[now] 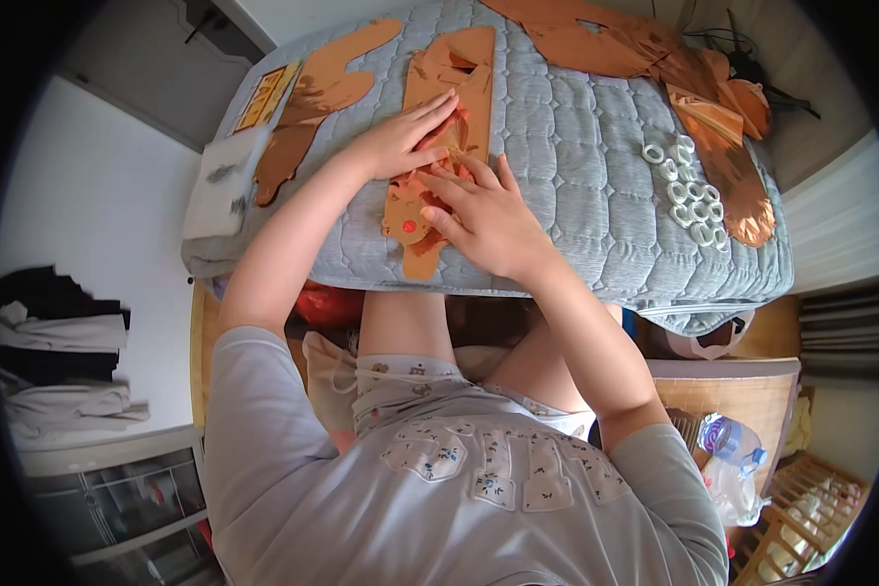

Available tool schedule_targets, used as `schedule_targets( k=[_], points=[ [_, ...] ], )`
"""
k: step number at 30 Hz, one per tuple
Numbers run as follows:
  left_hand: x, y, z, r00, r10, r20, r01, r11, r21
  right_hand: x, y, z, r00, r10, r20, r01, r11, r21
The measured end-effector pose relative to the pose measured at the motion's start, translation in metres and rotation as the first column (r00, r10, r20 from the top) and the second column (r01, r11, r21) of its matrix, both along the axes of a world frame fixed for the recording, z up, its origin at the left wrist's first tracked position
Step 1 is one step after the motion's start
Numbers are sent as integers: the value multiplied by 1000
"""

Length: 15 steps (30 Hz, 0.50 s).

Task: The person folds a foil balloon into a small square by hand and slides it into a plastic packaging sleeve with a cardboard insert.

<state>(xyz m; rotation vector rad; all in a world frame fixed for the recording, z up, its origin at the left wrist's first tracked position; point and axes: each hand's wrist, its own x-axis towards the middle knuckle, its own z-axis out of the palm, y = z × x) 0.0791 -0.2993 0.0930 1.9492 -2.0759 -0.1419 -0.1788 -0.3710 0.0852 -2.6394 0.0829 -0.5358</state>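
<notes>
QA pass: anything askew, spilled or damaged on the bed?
Mildly: the brown sheet at far right lies creased and bunched, unlike the flatter left piece. No spill visible. Left hand and right hand partly cover the middle piece, so damage is unclear.

bare forearms [596, 327] reach forward and inward, the left grip [396, 146] flattened, the right grip [498, 223] loosely spread.

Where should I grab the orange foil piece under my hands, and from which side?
Probably pinch the orange foil piece by its narrow tab, coming from the near edge of the bed: it lies flat, the tab points toward you, and neither left hand nor right hand covers it.
</notes>
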Motion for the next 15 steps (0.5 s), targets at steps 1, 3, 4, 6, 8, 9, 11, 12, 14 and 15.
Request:
schedule_targets(
  k=[1,3,4,6,8,9,11,12,14,15],
  points=[
    [-1,-3,1,1000,1,11,-1,1000,21,-2,-4,5,1000,20,5,-21,993,120],
    [-7,-5,2,1000,8,28,-9,999,44,-4,-10,4,999,47,17,-50,970,239],
    [-7,-5,1,999,3,51,-6,999,46,-4,-13,1,993,42,113,-82,924,374],
    [-7,-6,0,997,1,83,-5,999,51,-2,-16,-3,976,26,215,-133,857,497],
    [-8,-6,-1,991,-38,127,38,999,1,-2,-12,-2,965,-74,253,-108,762,638],
    [-7,-5,-2,991,-36,129,37,999,-4,-2,-11,-1,964,-74,256,-111,761,640],
    [-9,-6,-1,987,-46,152,47,999,-6,-2,-11,0,967,-72,243,-75,833,548],
    [-9,-6,-1,984,-54,172,56,998,-11,-1,-10,1,967,-73,244,-74,835,545],
    [-10,-5,-1,983,-59,173,64,998,-28,-2,-7,0,977,-77,200,-48,832,553],
    [-8,-5,-1,983,-51,176,55,998,-18,0,-7,1,978,-73,198,-48,837,545]
  ],
)
